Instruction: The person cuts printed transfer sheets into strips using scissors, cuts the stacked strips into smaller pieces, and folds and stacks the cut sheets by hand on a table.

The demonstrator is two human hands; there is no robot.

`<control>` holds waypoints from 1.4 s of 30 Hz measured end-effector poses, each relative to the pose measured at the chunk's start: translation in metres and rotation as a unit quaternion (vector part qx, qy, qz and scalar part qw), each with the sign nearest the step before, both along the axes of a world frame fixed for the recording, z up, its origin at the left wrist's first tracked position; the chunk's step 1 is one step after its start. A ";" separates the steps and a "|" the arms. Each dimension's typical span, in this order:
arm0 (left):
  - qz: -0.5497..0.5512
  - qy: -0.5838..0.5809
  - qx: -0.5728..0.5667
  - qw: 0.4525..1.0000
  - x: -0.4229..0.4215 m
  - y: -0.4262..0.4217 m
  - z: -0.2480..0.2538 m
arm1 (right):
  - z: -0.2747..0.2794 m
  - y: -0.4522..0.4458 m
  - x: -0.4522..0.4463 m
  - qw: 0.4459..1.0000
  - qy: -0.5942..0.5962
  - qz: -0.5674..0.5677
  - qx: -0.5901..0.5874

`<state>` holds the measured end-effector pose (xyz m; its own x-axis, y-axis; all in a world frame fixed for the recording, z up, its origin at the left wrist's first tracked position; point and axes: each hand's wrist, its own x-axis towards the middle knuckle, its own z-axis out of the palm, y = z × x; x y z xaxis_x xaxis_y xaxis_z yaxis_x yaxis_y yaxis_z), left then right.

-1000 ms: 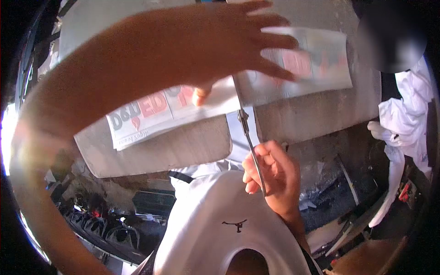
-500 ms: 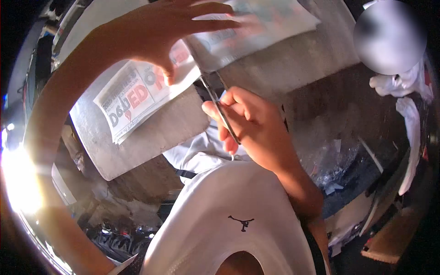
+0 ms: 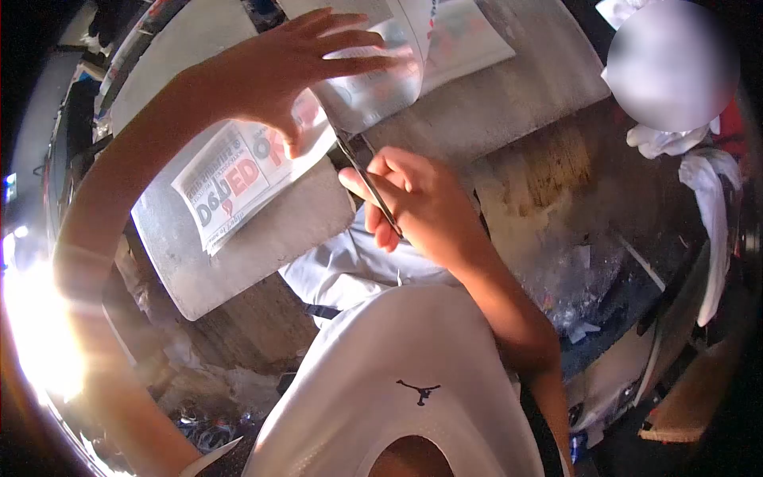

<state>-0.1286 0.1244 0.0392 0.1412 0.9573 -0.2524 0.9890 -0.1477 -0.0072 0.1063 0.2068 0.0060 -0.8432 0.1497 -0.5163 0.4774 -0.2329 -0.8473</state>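
Note:
My left hand lies with spread fingers over thin white sheets printed with grey and red letters, its thumb on the left part. Beneath them is a grey slab. In my right hand is a thin dark metal tool, which looks like scissors; its far end meets the sheets at the gap between two slabs. Beyond my left fingertips, a translucent printed sheet curls up above another printed sheet. My left palm hides part of the print.
The second grey slab extends to the right. White cloth hangs at the far right, below a blurred round area. Stained brown flooring and scattered scraps show below the slabs. Bright glare covers the left edge.
The view has shifted, so both hands and the sheets appear farther left than a second ago. The sheet beyond my left fingers was flat and now curls up. The tool remains in my right hand.

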 end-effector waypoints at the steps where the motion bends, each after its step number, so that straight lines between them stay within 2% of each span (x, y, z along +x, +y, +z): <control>1: 0.000 0.005 0.004 1.000 -0.001 -0.002 -0.001 | -0.003 -0.001 0.003 0.999 0.036 -0.001 0.004; 11: -0.003 0.010 0.006 1.000 -0.004 -0.003 -0.005 | 0.002 -0.007 -0.009 1.000 0.006 -0.024 0.000; 17: -0.033 -0.052 -0.078 0.995 -0.004 0.009 0.011 | -0.007 -0.007 0.001 0.999 0.027 -0.029 0.016; 19: -0.056 0.004 -0.052 0.997 -0.002 0.009 0.008 | -0.007 -0.004 0.002 0.999 0.036 -0.029 -0.007; 21: -0.046 0.009 -0.077 0.996 0.003 0.010 0.011 | -0.004 0.002 0.002 0.998 0.058 -0.029 -0.021; 24: -0.042 0.036 -0.074 0.996 0.002 0.011 0.012 | 0.005 0.007 -0.011 0.997 0.018 0.041 0.069; 29: -0.067 0.056 -0.075 0.993 -0.002 0.012 0.008 | -0.006 0.000 -0.013 0.994 0.047 0.020 0.095; 34: -0.042 0.016 -0.088 0.995 0.001 0.011 0.011 | -0.017 -0.010 -0.008 0.992 0.104 -0.036 0.064; 35: -0.039 0.021 -0.086 0.995 -0.001 0.007 0.007 | -0.018 -0.009 -0.011 0.991 0.109 -0.034 0.066; 37: -0.028 0.035 0.011 0.999 -0.005 -0.002 -0.008 | -0.016 -0.008 -0.018 0.989 0.105 -0.009 0.107; 41: -0.047 0.026 0.016 0.998 -0.010 -0.002 -0.013 | -0.009 -0.002 -0.032 0.995 0.048 0.020 0.084; 42: -0.043 0.026 0.024 0.998 -0.007 -0.003 -0.011 | -0.009 -0.004 -0.026 0.996 0.066 0.005 0.066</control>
